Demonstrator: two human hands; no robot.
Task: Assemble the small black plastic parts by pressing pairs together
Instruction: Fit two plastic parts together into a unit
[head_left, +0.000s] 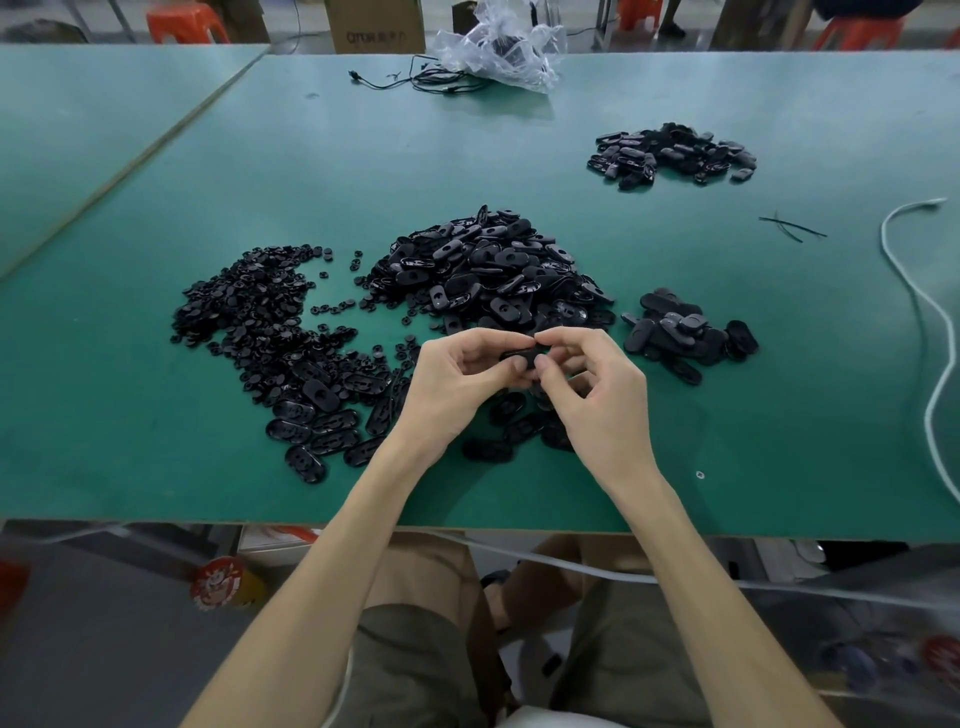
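Note:
My left hand (457, 379) and my right hand (592, 384) meet above the green table (779, 415), both pinching one small black oval plastic part (522, 357) between thumbs and fingertips. Much of the part is hidden by my fingers. A large heap of black oval shells (488, 265) lies just beyond my hands. A spread of small round black pieces (249, 306) lies to the left, with more oval shells (322, 421) near it. Several ovals (519, 431) lie under my wrists.
A small pile of black ovals (685, 335) sits to the right and another pile (670, 153) at the far right. A white cable (930, 322) snakes along the right edge. A clear plastic bag (504, 47) and black wires (415, 80) lie at the back.

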